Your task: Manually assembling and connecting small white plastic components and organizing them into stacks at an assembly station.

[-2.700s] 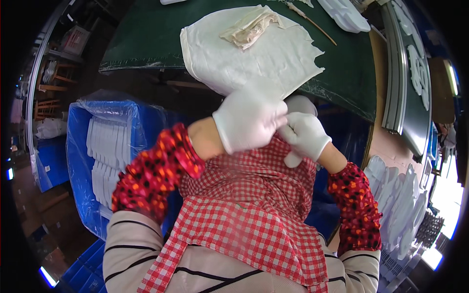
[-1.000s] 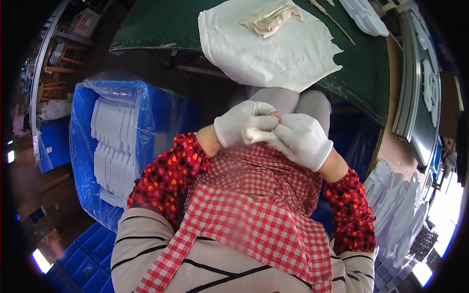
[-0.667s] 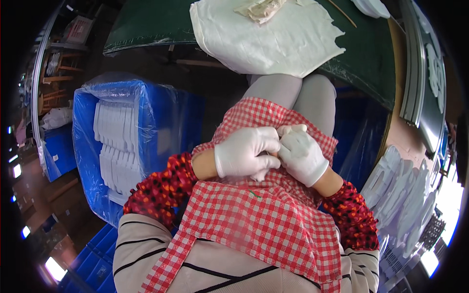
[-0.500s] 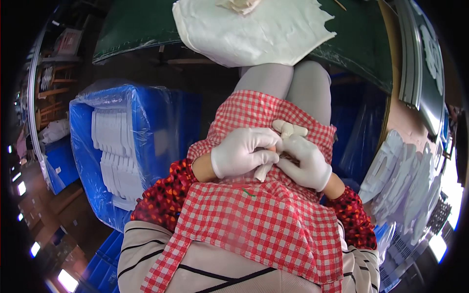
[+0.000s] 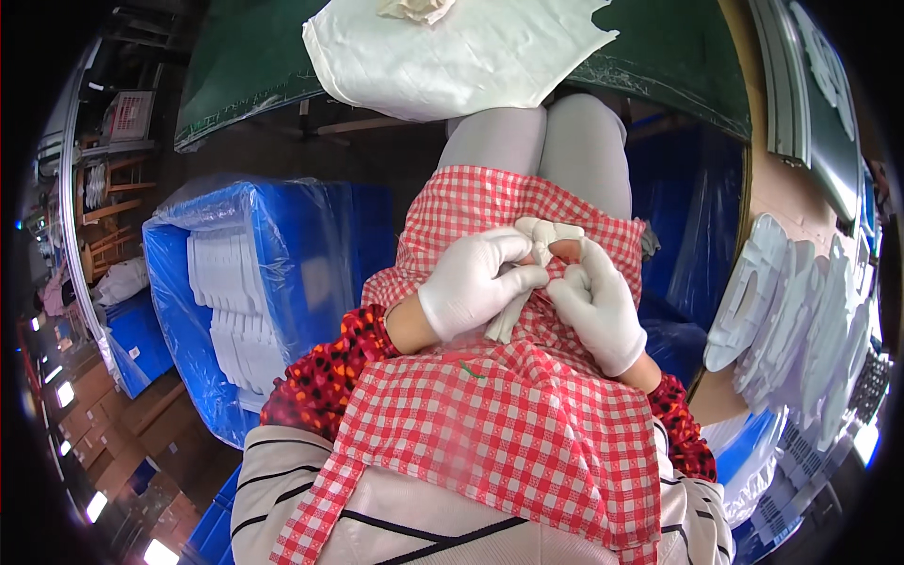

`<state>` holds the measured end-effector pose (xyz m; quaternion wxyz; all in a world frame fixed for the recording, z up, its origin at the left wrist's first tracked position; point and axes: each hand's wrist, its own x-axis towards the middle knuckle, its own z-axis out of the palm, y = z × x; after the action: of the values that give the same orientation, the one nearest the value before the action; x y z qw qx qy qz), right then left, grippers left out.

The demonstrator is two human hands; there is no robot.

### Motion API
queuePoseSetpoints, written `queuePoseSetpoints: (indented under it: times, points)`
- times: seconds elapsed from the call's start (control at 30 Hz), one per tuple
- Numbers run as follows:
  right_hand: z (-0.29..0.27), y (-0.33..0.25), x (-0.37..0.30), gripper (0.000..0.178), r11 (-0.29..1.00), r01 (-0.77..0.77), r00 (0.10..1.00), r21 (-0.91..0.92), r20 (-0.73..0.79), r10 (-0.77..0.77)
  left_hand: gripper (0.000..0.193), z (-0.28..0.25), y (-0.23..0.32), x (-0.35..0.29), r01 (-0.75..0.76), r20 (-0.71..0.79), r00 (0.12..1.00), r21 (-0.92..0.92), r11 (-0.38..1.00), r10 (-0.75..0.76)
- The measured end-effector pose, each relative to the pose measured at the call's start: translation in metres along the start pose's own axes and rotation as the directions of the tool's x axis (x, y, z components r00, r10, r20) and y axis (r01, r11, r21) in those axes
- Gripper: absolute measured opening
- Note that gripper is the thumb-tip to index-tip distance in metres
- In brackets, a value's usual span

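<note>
My left hand [image 5: 477,282], in a white glove, pinches a soft white cloth piece [image 5: 509,317] above my lap. Its upper end spreads into finger-like stubs, and a narrow tail hangs down below my left fingers. My right hand [image 5: 600,309], also white-gloved, is closed close beside it, its fingers bent at the cloth's upper end. Some bare fingertip skin [image 5: 566,249] shows between the gloves there. Where the fingers meet, the exact grip is partly hidden. A red-and-white checked apron [image 5: 471,414] lies under both hands, with a small green thread on it.
A blue crate [image 5: 273,273] lined with clear plastic stands at my left, holding stacked white parts [image 5: 226,268]. Ahead, a white cloth [image 5: 452,56] hangs over the green table edge [image 5: 659,85]. Several white flat parts [image 5: 791,311] lean at my right, near another blue crate [image 5: 683,235].
My right hand has turned more upright and moved slightly down and right, its fingers lifting at the cloth. The left stays pinched. The whole view has shifted a little.
</note>
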<state>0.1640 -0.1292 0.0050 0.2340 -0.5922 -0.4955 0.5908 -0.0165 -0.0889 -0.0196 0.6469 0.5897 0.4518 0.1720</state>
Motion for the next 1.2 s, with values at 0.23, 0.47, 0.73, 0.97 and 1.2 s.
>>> queuePoseSetpoints:
  times: [0.23,0.47,0.73,0.97,1.2]
  points:
    - [0.015,0.004,0.010,0.019,0.998,0.025,0.997,-0.049,0.068,-0.022,0.019,-0.002,0.002,-0.007,-0.106,-0.116,0.986,0.092,0.990,0.116]
    - [0.014,-0.002,0.011,0.011,0.983,0.155,0.988,-0.100,-0.011,-0.157,0.034,-0.010,-0.008,-0.015,0.182,0.106,0.983,-0.536,0.824,-0.148]
    - [0.016,-0.007,0.013,0.009,0.942,0.212,0.968,-0.261,-0.074,-0.238,0.012,-0.012,-0.010,-0.012,0.257,0.166,0.964,-0.381,0.888,-0.208]
    - [0.012,-0.022,0.009,0.014,0.997,0.067,0.994,-0.026,-0.086,-0.069,0.015,-0.004,-0.018,-0.010,0.235,0.142,0.970,-0.342,0.910,-0.197]
    - [0.012,-0.039,0.024,0.016,0.958,0.267,0.935,-0.101,0.269,-0.232,0.014,0.000,-0.026,-0.009,0.104,0.087,0.994,-0.587,0.803,-0.065]
